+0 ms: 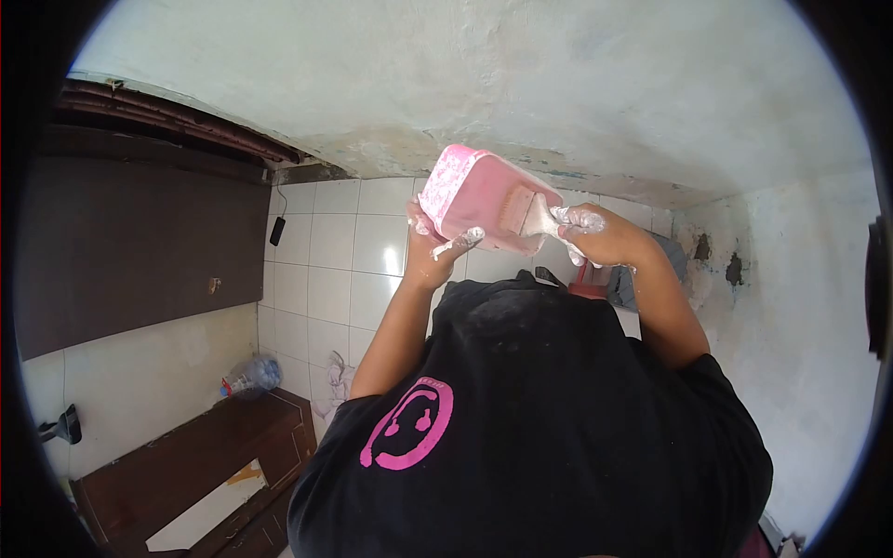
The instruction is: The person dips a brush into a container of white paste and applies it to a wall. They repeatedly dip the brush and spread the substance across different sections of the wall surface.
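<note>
My left hand grips a pink plastic tub from its left side and lower edge, thumb lying along the near side. The tub is tipped so its opening faces right, and white smears coat its left part. In my right hand is a paintbrush, fingers wrapped round its white-caked handle. Its broad bristles reach into the tub's opening. White paint-like stuff covers the fingers of both hands.
A stained pale wall rises right in front, with white floor tiles below. To the left are a dark panel, a brown wooden cabinet and a clear plastic bottle. Grey cloth and a red object lie beneath my right arm.
</note>
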Demonstrator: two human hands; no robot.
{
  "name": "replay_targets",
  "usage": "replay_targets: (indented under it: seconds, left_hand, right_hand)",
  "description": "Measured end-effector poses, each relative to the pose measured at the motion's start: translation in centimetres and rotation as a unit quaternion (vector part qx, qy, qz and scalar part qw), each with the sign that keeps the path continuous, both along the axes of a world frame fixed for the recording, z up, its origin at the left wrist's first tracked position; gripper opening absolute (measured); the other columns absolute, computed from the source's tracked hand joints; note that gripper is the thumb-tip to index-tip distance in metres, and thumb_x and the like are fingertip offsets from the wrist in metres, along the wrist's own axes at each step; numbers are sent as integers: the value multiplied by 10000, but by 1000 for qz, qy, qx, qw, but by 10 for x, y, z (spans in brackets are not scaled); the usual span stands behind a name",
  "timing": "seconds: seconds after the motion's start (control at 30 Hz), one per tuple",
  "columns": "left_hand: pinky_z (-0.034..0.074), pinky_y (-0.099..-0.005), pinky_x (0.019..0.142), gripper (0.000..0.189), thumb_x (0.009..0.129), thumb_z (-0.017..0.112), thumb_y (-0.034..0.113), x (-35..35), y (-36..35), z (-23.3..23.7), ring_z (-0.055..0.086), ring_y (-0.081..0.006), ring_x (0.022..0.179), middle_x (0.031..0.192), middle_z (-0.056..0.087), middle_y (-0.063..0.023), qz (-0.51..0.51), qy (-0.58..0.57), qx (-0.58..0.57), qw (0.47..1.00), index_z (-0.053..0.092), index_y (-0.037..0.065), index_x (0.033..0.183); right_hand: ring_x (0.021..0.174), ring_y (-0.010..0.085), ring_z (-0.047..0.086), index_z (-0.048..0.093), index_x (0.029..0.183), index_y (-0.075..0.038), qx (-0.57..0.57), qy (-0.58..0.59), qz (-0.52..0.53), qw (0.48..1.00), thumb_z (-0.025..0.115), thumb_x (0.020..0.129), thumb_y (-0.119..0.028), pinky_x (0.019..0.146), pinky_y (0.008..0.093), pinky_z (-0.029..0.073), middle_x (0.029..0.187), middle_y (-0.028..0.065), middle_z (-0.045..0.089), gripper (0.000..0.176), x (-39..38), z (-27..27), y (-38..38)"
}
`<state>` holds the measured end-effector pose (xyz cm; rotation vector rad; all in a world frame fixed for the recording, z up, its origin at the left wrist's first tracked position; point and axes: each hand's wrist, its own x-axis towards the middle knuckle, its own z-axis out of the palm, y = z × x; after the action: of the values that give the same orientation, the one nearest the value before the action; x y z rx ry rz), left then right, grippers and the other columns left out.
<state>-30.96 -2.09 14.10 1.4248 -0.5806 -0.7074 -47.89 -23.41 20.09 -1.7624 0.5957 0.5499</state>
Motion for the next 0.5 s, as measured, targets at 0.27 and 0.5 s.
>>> replay_targets:
  seconds: [0.27, 0.5]
  left_hand:
    - [461, -366, 889, 629, 727, 687, 7, 9, 7, -26, 521, -229, 1103, 1205, 470, -123, 0, 18, 15, 1000, 288, 89, 1207]
    - [518, -436, 805, 574, 792, 641, 68, -7, 6, -13, 592, -269, 1029, 1176, 509, -127, 89, 205, -34, 974, 318, 92, 1265]
  right_hand:
    - [516, 87, 453, 512, 1243, -20, 185, -40, -59, 980, 459, 951, -287, 480, 249, 358, 615, 13, 517, 399, -19, -60, -10]
    - [384, 59, 344, 523, 1127, -62, 621, -170, -197, 740, 470, 954, -294, 405, 231, 288, 511, -14, 422, 295, -61, -132, 13]
